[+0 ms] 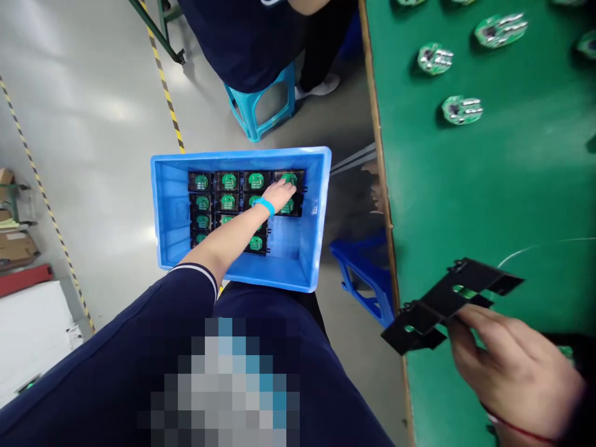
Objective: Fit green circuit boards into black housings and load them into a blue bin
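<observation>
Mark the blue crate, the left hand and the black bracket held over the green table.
blue crate (167, 211): head view, left inner wall.
left hand (279, 194): head view, back of the hand.
black bracket (435, 305): head view, flat middle of its face.

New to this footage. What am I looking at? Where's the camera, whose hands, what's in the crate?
There is no machine here. One camera sits on a person's head and looks down at their own two bare hands. The left hand reaches down into a blue crate and touches black trays that hold green circuit boards. The right hand grips a black holder over the green table, where loose boards lie. Another person sits on a blue stool beyond the crate.
</observation>
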